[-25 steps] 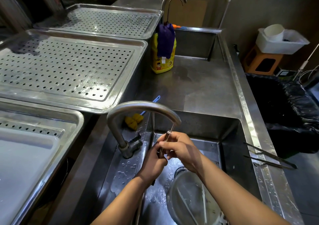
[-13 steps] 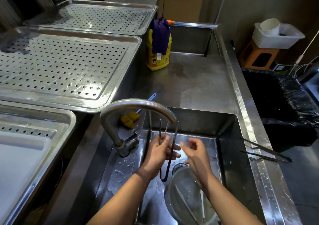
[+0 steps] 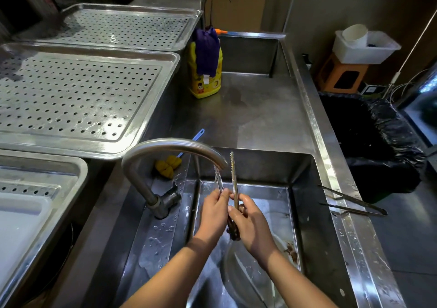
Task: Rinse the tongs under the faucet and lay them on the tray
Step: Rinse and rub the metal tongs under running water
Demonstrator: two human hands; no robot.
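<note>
Metal tongs (image 3: 234, 177) stand upright over the sink, serrated tips up, spread just beside the spout of the curved faucet (image 3: 170, 147). My left hand (image 3: 214, 213) grips the left arm of the tongs. My right hand (image 3: 250, 222) wraps the right arm and the lower, hinged end, which shows dark between my palms. A thin stream of water falls from the spout onto the left arm. The perforated steel tray (image 3: 78, 99) lies to the left of the sink.
A second pair of tongs (image 3: 350, 201) rests on the sink's right rim. A glass bowl (image 3: 248, 277) lies in the basin (image 3: 305, 213). A yellow detergent bottle (image 3: 205, 71), a yellow sponge brush (image 3: 169, 164), another tray (image 3: 123, 26) behind and a black-lined bin (image 3: 371, 142) surround the sink.
The tongs rose so their tips reach the spout. My right hand, off the tongs half a second ago, has closed on them again beside my left hand.
</note>
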